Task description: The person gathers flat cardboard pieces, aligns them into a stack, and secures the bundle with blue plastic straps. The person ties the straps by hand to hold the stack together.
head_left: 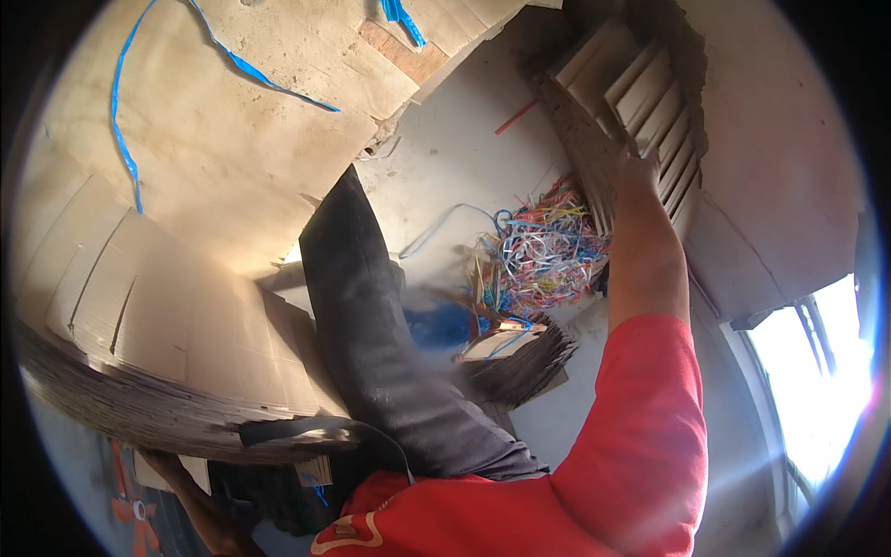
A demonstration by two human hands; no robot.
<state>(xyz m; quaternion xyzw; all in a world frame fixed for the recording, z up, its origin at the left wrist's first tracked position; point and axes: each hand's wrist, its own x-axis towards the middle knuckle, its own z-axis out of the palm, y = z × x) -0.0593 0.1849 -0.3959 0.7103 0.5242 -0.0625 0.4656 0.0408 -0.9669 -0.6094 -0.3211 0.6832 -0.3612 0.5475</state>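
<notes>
My right arm, in a red sleeve, reaches out to a leaning stack of flattened cardboard (650,102) at the upper right. My right hand (640,169) is closed on the edge of the cardboard there; its fingers show only in part. At the lower left, a bare forearm, seemingly mine, runs up under the edge of a big pile of cardboard sheets (204,362). Of my left hand (153,457) only a little shows below that pile, and its fingers are hidden.
A heap of tangled coloured strapping (552,246) lies on the floor, with a smaller cardboard bundle (520,362) nearer. Blue strips (119,111) lie across a broad board surface (251,167) at the upper left. My dark-trousered leg (357,316) stretches between. A bright window (817,362) is at right.
</notes>
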